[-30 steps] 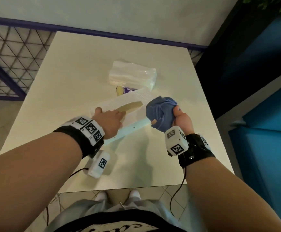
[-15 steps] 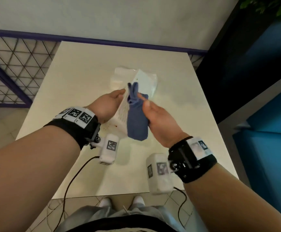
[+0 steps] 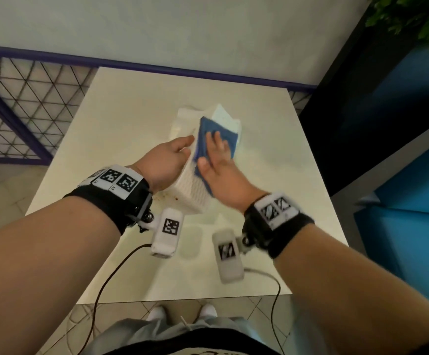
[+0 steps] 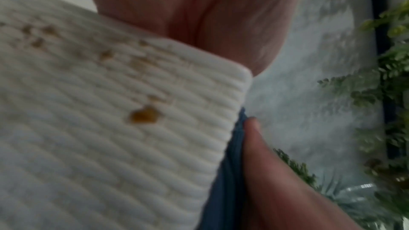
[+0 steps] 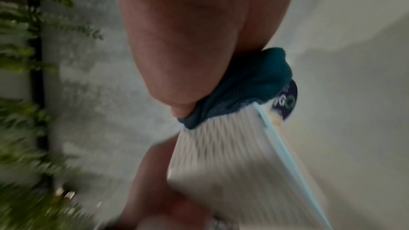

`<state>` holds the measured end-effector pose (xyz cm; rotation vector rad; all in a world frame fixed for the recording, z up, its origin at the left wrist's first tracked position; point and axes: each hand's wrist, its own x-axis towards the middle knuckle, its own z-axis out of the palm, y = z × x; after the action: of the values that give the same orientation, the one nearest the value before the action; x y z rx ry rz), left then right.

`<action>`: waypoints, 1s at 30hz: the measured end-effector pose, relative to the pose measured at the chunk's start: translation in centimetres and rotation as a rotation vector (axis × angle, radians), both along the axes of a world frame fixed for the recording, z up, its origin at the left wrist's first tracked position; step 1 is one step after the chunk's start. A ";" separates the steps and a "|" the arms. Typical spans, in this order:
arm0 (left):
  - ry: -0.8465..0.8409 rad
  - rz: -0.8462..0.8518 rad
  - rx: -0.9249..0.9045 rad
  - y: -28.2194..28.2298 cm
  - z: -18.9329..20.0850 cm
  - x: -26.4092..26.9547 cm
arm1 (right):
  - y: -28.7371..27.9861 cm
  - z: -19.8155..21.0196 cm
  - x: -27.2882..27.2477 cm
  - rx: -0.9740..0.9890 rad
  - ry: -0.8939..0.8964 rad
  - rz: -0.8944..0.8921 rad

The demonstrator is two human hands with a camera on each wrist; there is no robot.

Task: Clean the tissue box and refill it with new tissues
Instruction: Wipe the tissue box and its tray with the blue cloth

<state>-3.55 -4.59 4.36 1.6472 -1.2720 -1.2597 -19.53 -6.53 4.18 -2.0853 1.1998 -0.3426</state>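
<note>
Above the middle of the counter (image 3: 111,129), the tissue box (image 3: 191,190) is being held up off the surface, tilted, its near end low and its far end rising away. Left hand (image 3: 166,163) is gripping the box's left side, fingers hidden behind it, thumb stretched along the edge. Right hand (image 3: 217,167) is lying flat, fingers spread, pressing a blue cloth (image 3: 217,126) against the box's right face. Motion blur is smearing this hand and its wrist device.

Left wrist view is showing brown stains (image 4: 143,114) dotted over a ribbed white face, not under the cloth at this moment. Brown specks (image 3: 168,194) are also lying on the counter just beside the box's near corner.

Behind the box, a clear-wrapped pack of new tissues (image 3: 182,119) is waiting on the counter, mostly hidden.

Step in hand, as judged: the cleaning half, wiping the outer faces. Refilling is not yet begun. Next move is probably calling for turning the box so the stained face meets the cloth, with the left grip staying firm against the rubbing pressure.
</note>
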 end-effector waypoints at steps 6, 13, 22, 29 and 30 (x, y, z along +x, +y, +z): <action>-0.010 -0.023 -0.037 0.3 1.0 0.4 | 3.1 -1.1 -0.6 -0.031 -0.018 0.195; -0.060 -0.055 -0.076 1.3 1.6 0.0 | -7.1 2.5 -1.5 -0.093 -0.017 -0.033; -0.126 -0.003 -0.134 0.5 1.6 0.6 | 1.6 0.0 0.9 -0.097 -0.078 0.097; -0.056 -0.055 -0.136 1.1 1.1 0.2 | -1.4 -0.6 0.0 -0.168 -0.144 -0.020; -0.047 -0.072 -0.128 1.3 1.1 0.1 | -3.1 -0.2 -0.2 -0.157 -0.162 -0.102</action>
<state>-3.45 -3.33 5.41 1.5603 -1.4216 -1.1629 -19.77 -9.58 4.02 -2.0867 1.2174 -0.6600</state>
